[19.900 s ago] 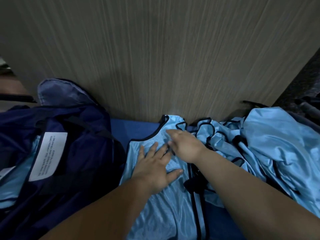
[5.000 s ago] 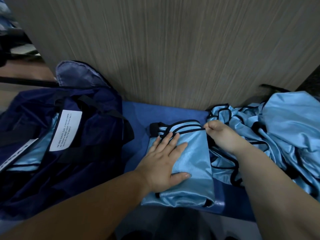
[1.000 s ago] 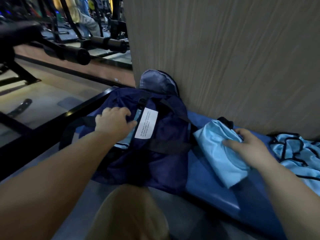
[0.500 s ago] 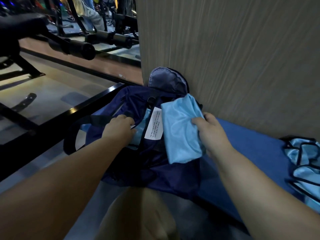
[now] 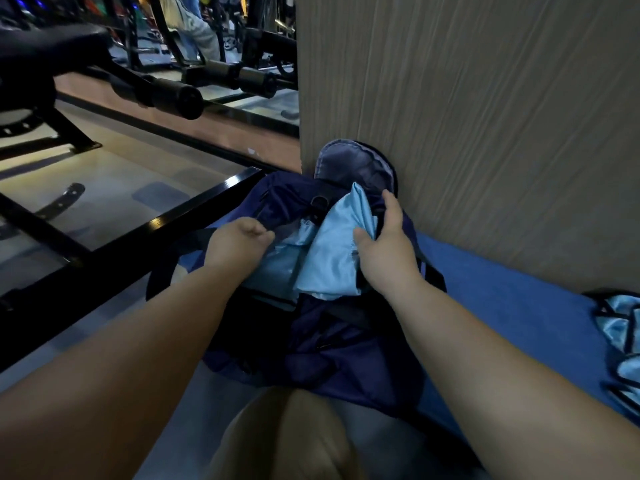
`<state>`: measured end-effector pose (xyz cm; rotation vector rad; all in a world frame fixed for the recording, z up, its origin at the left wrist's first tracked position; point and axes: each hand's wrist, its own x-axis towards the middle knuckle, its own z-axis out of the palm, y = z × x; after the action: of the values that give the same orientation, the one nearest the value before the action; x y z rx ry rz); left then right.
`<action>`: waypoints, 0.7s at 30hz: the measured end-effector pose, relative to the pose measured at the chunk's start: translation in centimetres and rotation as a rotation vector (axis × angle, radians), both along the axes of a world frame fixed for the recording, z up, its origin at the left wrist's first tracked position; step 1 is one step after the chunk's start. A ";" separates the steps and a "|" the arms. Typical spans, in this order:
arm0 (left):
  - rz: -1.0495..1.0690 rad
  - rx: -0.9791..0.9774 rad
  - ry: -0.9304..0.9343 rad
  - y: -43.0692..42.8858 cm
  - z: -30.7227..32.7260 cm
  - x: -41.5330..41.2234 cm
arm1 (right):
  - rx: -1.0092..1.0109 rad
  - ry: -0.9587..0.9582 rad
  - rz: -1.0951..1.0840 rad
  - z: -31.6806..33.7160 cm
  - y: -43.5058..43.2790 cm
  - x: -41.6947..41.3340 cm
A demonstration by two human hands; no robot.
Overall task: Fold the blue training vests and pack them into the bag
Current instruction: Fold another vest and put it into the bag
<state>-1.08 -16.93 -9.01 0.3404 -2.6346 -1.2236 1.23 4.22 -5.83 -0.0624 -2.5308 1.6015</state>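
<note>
Fingers (image 5: 259, 233) of the left hand (image 5: 233, 245) are clenched on the near rim of the bag (image 5: 343, 351), pulling its mouth open toward nine o'clock. Packed vests (image 5: 277, 271) show pale inside the gap. Just right of them the folded vest (image 5: 330, 258) sits at the mouth, top corner pointing to twelve o'clock. The right hand (image 5: 384, 252) grasps it at its three o'clock edge, thumb in front and fingers wrapped behind.

To do this well, I'd say: keep the rim stretched wide, feed the vest in flat on top of the others, and let go only once it lies down, or the fold will spring open. That slick cloth slides easily.

Half a second ago the vest hung over the white label outside the bag; now it is at the opening and the label is covered. Far out at three o'clock, the unfolded pile (image 5: 621, 327) waits on the mat (image 5: 512, 306).
</note>
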 end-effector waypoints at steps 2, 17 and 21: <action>0.053 0.240 0.033 -0.3 0.5 -0.2 | 0.004 0.023 0.016 -0.2 -0.8 -0.8; -0.071 0.170 0.124 2.1 0.3 -0.5 | 0.683 0.095 0.025 -4.4 -4.6 -2.4; -0.173 -0.004 0.114 2.9 -2.4 -0.7 | 0.639 0.068 0.006 -5.2 -3.2 -2.2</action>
<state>-1.78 -14.01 -11.38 0.0403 -2.6117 -1.2482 -0.93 0.98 -11.07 0.0694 -2.8472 0.7150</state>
